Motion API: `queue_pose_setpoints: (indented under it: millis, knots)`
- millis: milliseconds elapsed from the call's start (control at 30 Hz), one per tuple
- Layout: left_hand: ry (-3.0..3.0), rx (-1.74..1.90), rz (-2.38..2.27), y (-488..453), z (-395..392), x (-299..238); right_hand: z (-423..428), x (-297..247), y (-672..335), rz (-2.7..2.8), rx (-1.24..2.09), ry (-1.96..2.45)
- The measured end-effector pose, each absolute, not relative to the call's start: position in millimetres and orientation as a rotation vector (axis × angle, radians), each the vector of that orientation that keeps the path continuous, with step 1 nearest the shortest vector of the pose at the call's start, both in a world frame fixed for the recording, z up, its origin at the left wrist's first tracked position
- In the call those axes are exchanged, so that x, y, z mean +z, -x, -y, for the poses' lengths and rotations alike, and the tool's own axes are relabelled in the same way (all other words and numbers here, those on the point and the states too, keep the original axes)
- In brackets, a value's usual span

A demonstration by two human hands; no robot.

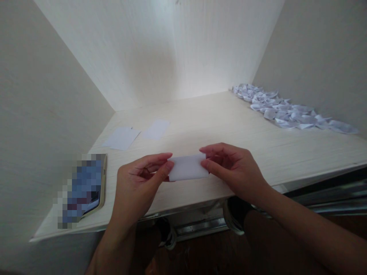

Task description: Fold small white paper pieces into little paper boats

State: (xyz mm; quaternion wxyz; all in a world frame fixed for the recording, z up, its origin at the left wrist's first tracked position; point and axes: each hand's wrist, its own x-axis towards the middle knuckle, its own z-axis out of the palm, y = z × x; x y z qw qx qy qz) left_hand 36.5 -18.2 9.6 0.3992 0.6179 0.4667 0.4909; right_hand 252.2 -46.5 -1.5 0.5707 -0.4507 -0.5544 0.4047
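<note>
A small white folded paper point(188, 168) is held just above the pale wooden desk point(218, 126), near its front edge. My left hand point(140, 183) pinches the paper's left end between thumb and fingers. My right hand point(233, 168) pinches its right end the same way. The paper lies flat and level between both hands.
Two flat white paper sheets point(122, 138) point(156, 129) lie at the back left of the desk. A row of several folded white paper shapes point(286, 110) runs along the right wall. A phone point(86, 187) lies at the front left. Walls close in the desk on three sides.
</note>
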Motion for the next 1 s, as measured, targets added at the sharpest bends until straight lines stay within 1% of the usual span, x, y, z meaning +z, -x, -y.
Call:
queue_pose_setpoints:
  millis: [333,1000]
  knots:
    - [-1.567,1.225,-1.215,-38.6,20.3,13.5,44.5,-2.7,-253.1,1.277,0.880,1.082]
    - [-1.553,1.220,-1.216,-38.8,19.4,10.6,45.1,-2.0,-254.5,1.336,0.851,1.088]
